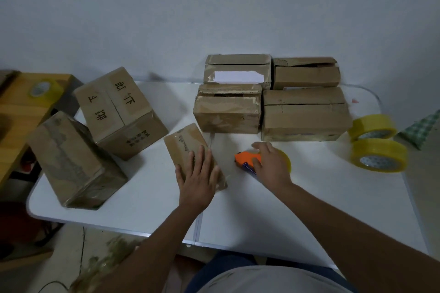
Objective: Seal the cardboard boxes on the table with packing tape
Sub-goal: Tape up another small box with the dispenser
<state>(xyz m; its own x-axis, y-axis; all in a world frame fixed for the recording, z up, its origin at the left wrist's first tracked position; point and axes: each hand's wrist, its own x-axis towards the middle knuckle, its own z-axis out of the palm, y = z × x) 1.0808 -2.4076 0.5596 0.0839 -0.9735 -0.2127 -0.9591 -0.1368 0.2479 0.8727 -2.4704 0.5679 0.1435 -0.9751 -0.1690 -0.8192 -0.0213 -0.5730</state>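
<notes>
Side shelf: a wooden shelf (pixel 26 104) stands off the table's left edge, with a yellowish tape roll (pixel 44 90) on it.
Table: my white table (pixel 147 200) has a rounded near-left corner and a seam down its middle; the widest bare stretch lies along the near edge, in front of my hands.
Left boxes: a taped box (pixel 73 162) sits tilted close to the left edge, and a printed box (pixel 119 112) leans just behind it.
Small box: the small box (pixel 188 147) lies flat near the middle, angled, with bare table between it and the left boxes.
Left hand: my left hand (pixel 198 176) lies flat on the small box, fingers straight and slightly spread, pressing down.
Tape dispenser: the orange tape dispenser (pixel 247 160) with its yellow roll rests on the table just right of the small box, apart from it.
Right hand: my right hand (pixel 270 162) covers the dispenser, fingers curled around it.
Back boxes: four boxes (pixel 304 114) are packed two by two against the wall, flaps unsealed.
Spare rolls: two yellow tape rolls (pixel 378 156) sit by the right edge, touching each other.
</notes>
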